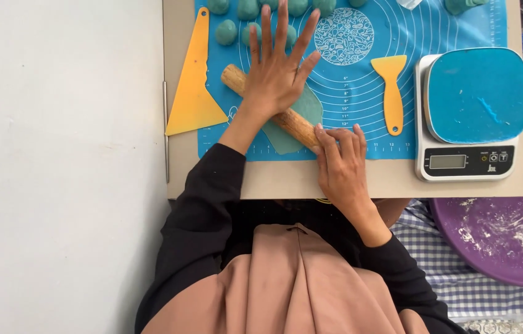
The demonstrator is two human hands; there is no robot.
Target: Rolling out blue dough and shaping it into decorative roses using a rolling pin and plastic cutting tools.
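worktop w/ blue mat | left hand flat, fingers splayed on wooden rolling pin | right hand flat on pin's 4 o'clock end | teal dough sheet under pin, mat centre | scale at 3 o'clock

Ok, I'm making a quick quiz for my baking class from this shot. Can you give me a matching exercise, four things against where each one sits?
Things:
1. wooden rolling pin
2. yellow triangular scraper
3. kitchen scale
4. purple basin

Places:
A. right end of the board, beside the blue mat
B. under both hands, on the flattened teal dough
C. off the board, lower right, dusted with flour
D. left edge of the mat

Pairs: 1-B, 2-D, 3-A, 4-C
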